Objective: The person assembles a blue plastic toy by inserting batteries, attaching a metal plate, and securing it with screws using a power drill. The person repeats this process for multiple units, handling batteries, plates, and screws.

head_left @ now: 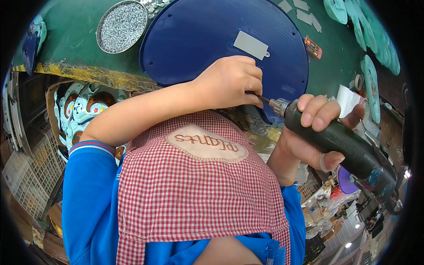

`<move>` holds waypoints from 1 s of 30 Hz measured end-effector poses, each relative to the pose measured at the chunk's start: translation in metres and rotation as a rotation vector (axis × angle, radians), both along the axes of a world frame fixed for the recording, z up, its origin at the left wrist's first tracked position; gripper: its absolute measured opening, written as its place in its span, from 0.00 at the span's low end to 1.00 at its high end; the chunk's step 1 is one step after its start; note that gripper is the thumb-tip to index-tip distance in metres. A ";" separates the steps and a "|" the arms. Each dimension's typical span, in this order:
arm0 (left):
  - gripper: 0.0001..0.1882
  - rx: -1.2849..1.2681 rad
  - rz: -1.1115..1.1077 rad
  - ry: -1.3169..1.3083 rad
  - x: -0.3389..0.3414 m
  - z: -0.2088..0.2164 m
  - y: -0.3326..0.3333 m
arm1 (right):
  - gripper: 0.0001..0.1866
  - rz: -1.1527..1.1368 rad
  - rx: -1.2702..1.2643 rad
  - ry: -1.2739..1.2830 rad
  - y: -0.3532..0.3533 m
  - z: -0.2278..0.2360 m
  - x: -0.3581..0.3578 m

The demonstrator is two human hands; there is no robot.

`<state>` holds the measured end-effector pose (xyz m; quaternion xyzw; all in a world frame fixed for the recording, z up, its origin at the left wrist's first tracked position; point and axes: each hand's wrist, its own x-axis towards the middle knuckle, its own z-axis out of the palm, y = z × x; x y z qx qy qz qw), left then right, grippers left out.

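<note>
My right hand [316,128] is wrapped round a dark electric screwdriver [349,150], whose metal chuck and thin bit point left. At the bit's tip, my left hand [234,81] is closed, thumb and fingers pinched together; whatever lies between them is hidden. Just beyond the left hand lies a large, dark blue plastic panel [198,39] with rounded edges and small holes. A small grey cover plate [251,45] with a tab rests on the panel. The left forearm crosses in front of the panel's near edge.
A round metal dish [122,27] of small screws stands at the far left of the green table [70,33]. Loose grey plates [304,17] and an orange-red small box [312,47] lie right of the panel. Turquoise plastic parts [371,26] line the right. A carton [53,99] holds toy-like parts.
</note>
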<state>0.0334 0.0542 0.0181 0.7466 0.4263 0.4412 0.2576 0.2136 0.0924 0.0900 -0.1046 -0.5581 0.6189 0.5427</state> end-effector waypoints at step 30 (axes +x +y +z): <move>0.12 -0.316 0.138 -0.167 -0.014 -0.001 -0.008 | 0.45 -0.203 0.049 -0.189 -0.016 -0.032 -0.013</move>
